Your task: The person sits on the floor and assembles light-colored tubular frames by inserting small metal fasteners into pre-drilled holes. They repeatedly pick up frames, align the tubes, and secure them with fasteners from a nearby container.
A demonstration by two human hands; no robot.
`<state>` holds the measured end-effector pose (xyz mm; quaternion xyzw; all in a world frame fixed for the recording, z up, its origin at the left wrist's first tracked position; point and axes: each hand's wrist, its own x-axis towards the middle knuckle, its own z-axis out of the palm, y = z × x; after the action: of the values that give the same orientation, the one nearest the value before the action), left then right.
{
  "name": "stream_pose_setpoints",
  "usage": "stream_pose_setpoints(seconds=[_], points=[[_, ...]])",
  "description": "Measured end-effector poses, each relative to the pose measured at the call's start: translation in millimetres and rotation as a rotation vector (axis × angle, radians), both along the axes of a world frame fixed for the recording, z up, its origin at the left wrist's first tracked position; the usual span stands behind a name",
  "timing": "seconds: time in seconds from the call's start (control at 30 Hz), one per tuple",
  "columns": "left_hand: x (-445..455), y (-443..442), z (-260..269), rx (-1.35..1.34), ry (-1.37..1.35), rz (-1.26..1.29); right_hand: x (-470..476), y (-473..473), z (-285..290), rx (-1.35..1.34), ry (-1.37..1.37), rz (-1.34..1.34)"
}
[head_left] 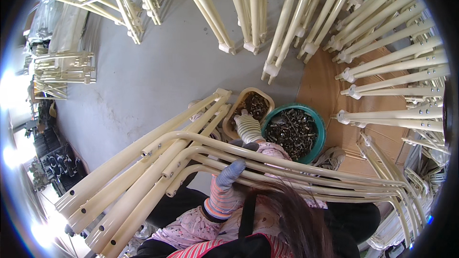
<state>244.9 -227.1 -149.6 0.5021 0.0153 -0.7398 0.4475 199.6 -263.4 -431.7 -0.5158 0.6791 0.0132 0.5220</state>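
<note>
My left hand [226, 188], in a striped knit glove with grey fingertips, is wrapped around several cream bent metal tubes [272, 165] stacked side by side across my lap. Cream straight tube legs [143, 165] with holes near their ends meet the bent tubes at the left and run up to plastic joints. My right hand [247, 125], in a pale striped glove, reaches into a beige plastic basin [271, 101] of small dark hardware. Its fingertips are down among the pieces, so their grip is hidden. Beside it sits a green round basin [322, 125] holding bolt-like fasteners [292, 132].
Cream folding tube frames [251, 14] stand in an arc ahead and to the right. Flattened cardboard [319, 82] covers the floor at the right. More frames [64, 68] are stacked at the far left. A shoe [330, 158] rests near the green basin.
</note>
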Motion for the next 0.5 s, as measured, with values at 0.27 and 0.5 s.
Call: stream_pose_setpoints(seconds=[0.27, 0.5], points=[[1, 7, -1, -0.020, -0.036, -0.015, -19, 12, 17, -0.411, -0.099, -0.139], [5, 12, -5, 0.014, 0.017, 0.021, -26, 10, 33, -0.042, -0.822, -1.185]])
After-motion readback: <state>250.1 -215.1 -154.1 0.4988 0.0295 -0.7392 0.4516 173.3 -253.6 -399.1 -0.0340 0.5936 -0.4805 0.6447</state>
